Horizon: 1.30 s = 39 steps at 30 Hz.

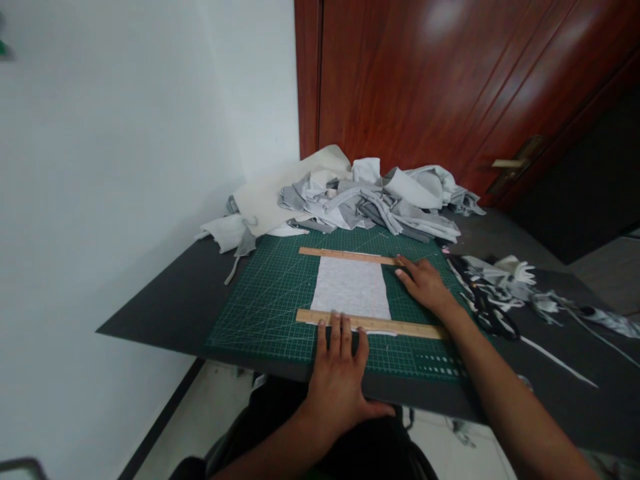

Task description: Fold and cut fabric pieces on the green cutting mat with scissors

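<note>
A light grey piece of fabric (350, 287) lies flat on a green cutting mat (265, 287). One wooden ruler (345, 254) lies across the fabric's far edge, and a second wooden ruler (385, 325) across its near edge, with a thin strip of cloth showing below it. My left hand (337, 373) is open, its spread fingertips resting on the near ruler and its thumb out to the right. My right hand (425, 283) reaches to the right end of the far ruler. Its fingertips touch that end, with the thumb apart just below on the mat.
A heap of grey and white fabric (370, 200) lies along the back of the dark table (170, 300). To the right are black-handled scissors (495, 317) among cloth scraps (505, 277). A white wall (125, 133) stands left, a reddish wooden door (400, 80) behind.
</note>
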Available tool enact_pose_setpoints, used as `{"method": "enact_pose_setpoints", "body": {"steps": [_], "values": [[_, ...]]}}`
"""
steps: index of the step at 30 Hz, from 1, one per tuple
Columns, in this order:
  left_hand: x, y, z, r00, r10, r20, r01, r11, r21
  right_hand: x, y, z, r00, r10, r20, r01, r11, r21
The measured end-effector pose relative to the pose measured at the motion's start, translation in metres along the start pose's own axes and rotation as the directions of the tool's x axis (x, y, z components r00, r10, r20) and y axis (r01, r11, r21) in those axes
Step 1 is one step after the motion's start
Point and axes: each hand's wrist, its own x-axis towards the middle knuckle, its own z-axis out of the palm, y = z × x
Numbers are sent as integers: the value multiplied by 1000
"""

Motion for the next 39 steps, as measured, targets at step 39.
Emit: {"method": "enact_pose_setpoints", "body": {"steps": [39], "values": [[21,-71,-39,991,5,-133,-30,981,-191,-53,-134,-38,891,-374,259,290,906,309]]}}
